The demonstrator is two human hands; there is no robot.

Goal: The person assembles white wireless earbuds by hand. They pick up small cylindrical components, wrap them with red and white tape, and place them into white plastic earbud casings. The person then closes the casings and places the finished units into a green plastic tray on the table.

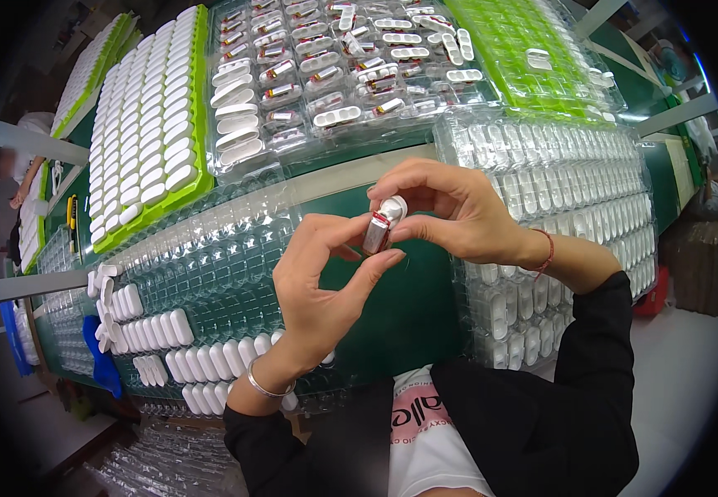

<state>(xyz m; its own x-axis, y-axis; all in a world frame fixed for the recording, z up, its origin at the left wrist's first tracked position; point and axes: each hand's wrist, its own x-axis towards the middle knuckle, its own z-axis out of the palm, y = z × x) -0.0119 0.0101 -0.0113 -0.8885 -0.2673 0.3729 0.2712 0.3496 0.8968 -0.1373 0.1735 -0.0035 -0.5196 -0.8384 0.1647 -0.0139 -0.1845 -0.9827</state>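
1. Component (377, 235), silver with red edging, sits at centre; a white shell (393, 209) meets it at one o'clock;
2. right hand (458, 211) pinches the white shell between thumb and forefinger; left hand (319, 269) has its forefinger against the component; whether its thumb also presses, I cannot tell;
3. a loosened pinch could drop either toward the green tabletop (425, 306) at five o'clock; crooked pressure could crease the red edging.

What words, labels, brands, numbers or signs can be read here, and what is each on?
White T-shirt: large black letters over a pink patch, plus smaller lettering, partly cut off by the black jacket; not copied out here.
Red-and-silver component in the right hand: any marking is too small to read.
White oval cases on the left: no readable lettering.
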